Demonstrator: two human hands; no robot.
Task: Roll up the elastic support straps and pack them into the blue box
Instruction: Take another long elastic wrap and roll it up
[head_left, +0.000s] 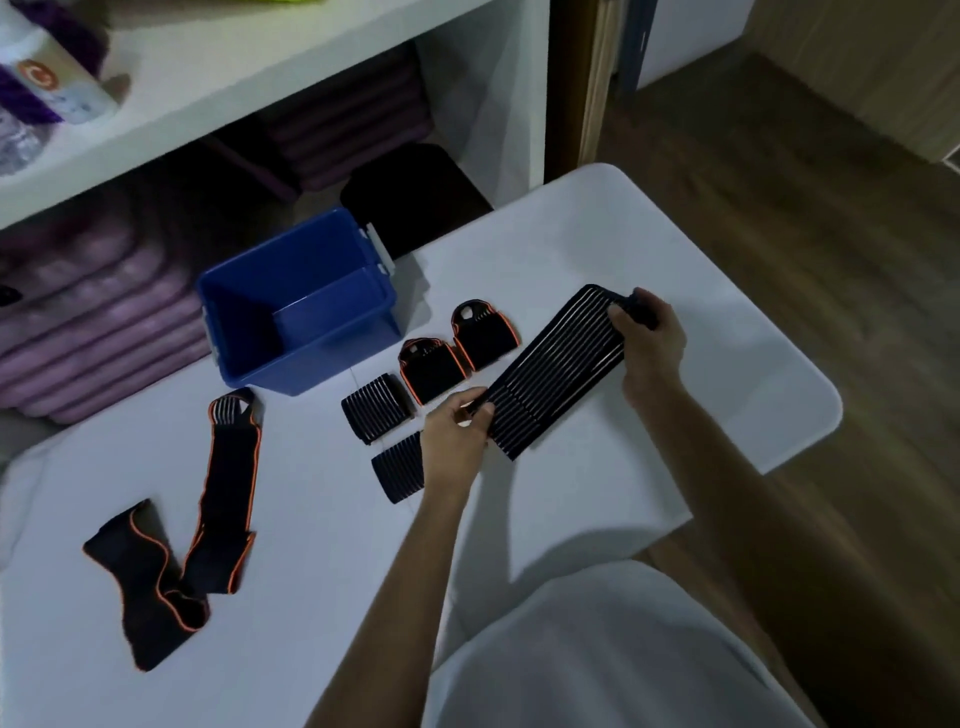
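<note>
- Table (597, 509): white top with rounded corners, over wood-look flooring (831, 260); we stand at its near edge.
- Blue box (298, 306), our landmark, sits open at the table's far edge; we see nothing in it.
- Behind the box: white shelving (249, 78), stacked purple mats (88, 338) below it, white bottle (60, 85) on top.
- Straps, we count seven:
  - Striped strap (556, 371), right of the box, stretched between both hands.
  - Two striped rolled ones (375, 408) (399, 474) just in front of the box.
  - Two orange-trimmed folded ones (432, 370) (484, 335) beside the box's right corner.
  - Two orange-trimmed unrolled ones (231, 483) (143, 582) left-front of the box, ends touching.
- Left hand (454, 439): pinches the strap's near end.
- Right hand (652, 340): fingers curled round its far end.
</note>
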